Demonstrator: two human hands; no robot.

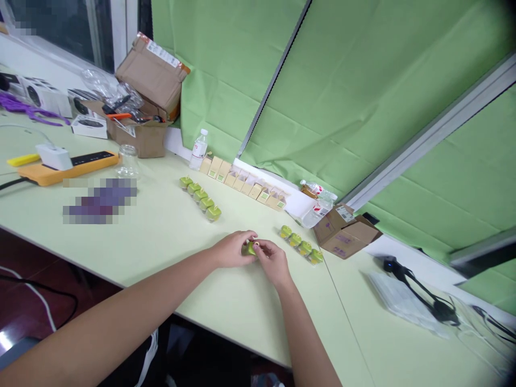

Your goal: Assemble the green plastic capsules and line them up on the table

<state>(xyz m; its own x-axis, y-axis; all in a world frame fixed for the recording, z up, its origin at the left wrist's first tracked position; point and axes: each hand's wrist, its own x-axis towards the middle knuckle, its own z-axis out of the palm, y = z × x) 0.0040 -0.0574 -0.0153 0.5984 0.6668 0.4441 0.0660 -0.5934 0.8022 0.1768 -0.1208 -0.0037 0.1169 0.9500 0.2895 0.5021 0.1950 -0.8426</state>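
Over the middle of the table, my left hand and my right hand meet around one small green item. It resembles the other green pieces on the table, but my fingers cover most of it. My left fingers curl around its far and left side, while my right thumb and fingers pinch it from the right. To the left stands a slanted row of several small green pieces in clear wrapping, with pale bits on top. A second such row lies to the right of my hands.
Several small cardboard boxes line the wall, beside an upright water bottle. Two bottles lie near an open carton. Leftward are a glass jar, an orange power strip and a filled cardboard box. Black headset-like gear lies right.
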